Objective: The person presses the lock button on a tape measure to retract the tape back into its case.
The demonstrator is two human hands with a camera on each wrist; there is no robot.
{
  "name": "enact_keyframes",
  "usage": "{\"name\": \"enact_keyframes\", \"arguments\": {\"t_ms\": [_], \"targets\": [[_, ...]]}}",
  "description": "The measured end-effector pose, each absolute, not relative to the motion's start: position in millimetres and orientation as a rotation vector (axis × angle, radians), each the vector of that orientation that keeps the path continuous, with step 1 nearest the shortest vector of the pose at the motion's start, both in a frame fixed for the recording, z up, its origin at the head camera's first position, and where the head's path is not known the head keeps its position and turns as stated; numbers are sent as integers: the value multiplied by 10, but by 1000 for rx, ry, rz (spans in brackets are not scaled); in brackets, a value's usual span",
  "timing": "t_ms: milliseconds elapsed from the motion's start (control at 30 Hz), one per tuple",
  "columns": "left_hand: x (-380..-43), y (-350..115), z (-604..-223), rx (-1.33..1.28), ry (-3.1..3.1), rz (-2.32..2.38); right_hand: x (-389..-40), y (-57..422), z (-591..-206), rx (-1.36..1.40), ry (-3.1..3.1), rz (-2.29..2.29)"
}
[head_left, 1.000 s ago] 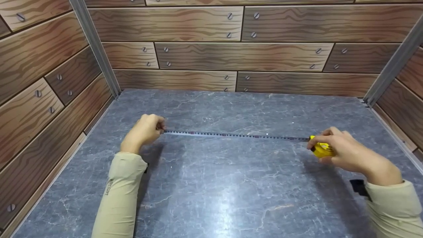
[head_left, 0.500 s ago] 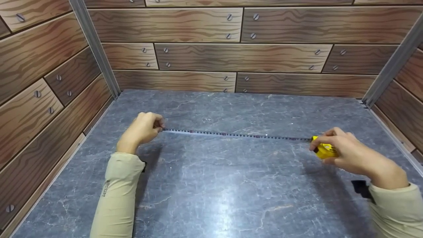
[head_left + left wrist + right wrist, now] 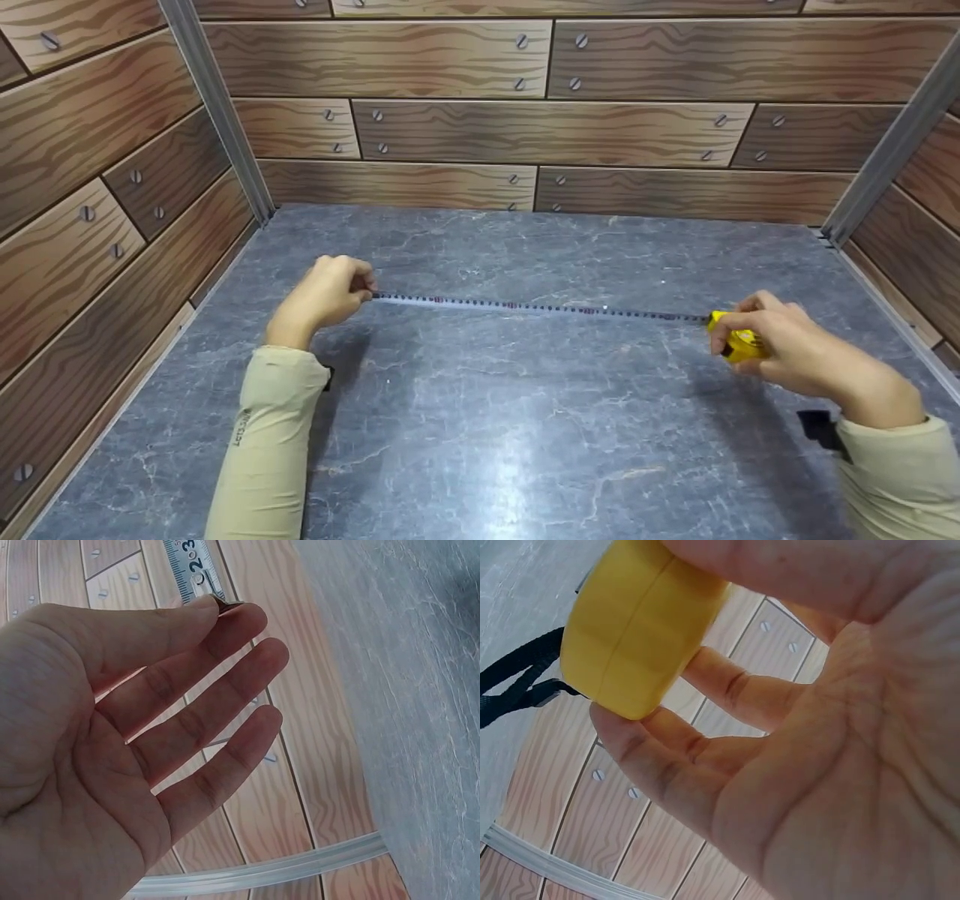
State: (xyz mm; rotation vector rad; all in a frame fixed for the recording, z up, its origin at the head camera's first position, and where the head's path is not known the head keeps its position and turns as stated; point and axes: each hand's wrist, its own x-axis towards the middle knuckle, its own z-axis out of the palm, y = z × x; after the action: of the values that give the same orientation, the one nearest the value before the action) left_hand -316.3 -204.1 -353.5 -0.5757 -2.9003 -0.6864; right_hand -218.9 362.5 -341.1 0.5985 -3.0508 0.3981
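Observation:
Between the hands stretches the blade [image 3: 517,305] of a tape measure, with dark numbers and red marks along it. My left hand [image 3: 326,292] pinches the blade's end between thumb and index finger; in the left wrist view the metal end hook [image 3: 226,606] shows at the fingertips, and the other fingers are loosely extended. On the right, my right hand [image 3: 791,345] grips the yellow tape measure case [image 3: 742,345], fingers and thumb around it. A black strap [image 3: 525,675] hangs from the case [image 3: 630,637] in the right wrist view.
A grey marbled tabletop [image 3: 480,420] lies beneath both hands. Wood-patterned panels [image 3: 450,131] rise behind and at both sides, with metal corner posts [image 3: 217,105] at the back left and back right.
The right hand has shifted slightly right with the case, drawing a little more blade out. The left hand moved slightly up and left, then slightly back right, still pinching the end.

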Motion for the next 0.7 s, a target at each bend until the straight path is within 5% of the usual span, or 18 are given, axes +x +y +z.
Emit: {"name": "enact_keyframes", "arguments": {"t_ms": [700], "targets": [[-3171,-1959,-3540,-600,-2890,-696,-2202,3509,-3422,621,-2975,462]]}}
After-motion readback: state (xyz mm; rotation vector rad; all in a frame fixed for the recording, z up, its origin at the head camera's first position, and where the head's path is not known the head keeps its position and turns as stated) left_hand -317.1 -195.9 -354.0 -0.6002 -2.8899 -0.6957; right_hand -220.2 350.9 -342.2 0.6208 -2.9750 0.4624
